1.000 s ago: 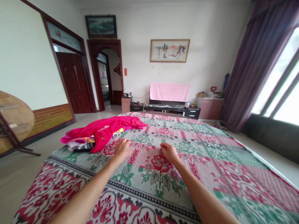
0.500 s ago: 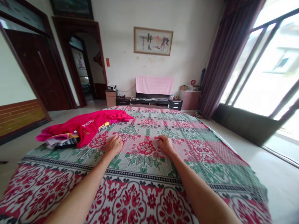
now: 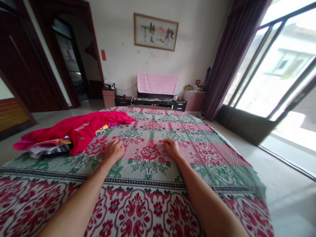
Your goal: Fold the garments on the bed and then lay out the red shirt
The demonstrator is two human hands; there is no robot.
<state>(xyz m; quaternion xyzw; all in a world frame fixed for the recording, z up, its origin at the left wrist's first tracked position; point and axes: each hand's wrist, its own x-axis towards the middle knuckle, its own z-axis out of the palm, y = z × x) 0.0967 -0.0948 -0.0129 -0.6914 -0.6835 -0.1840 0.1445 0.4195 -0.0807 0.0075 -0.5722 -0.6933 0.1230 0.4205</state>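
Note:
A large floral blanket in red, green and white covers the surface in front of me. My left hand lies flat on it, fingers spread. My right hand rests on it a hand's width to the right, fingers curled down into the cloth; whether it pinches the fabric I cannot tell. A bright pink garment lies on a small pile of clothes at the left, just beyond my left hand.
A low dark TV cabinet draped with a pink towel stands at the far wall. Dark doors are at the left. Purple curtains and a big window are at the right. Bare floor runs along the right side.
My view has swung to the right and dipped, showing more window and less of the left doors. Both hands stay on the blanket in nearly the same places.

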